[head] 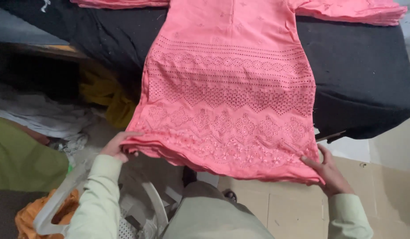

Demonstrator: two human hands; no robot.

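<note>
Coral-pink embroidered cotton tunic (231,102), soft, light and floppy, lies on the black-covered table (364,75), its near hem pinched at the corners by left hand (118,146) and right hand (326,170)

Matt cloth and moulded plastic
The pink dress (231,88) is soft matt cotton-like cloth, pierced with eyelet embroidery in its lower half; the black table cover (364,75) is dull woven cloth; the white chair (138,208) at lower left looks like smooth plastic; pale floor tiles (293,208) faintly glossy
</note>
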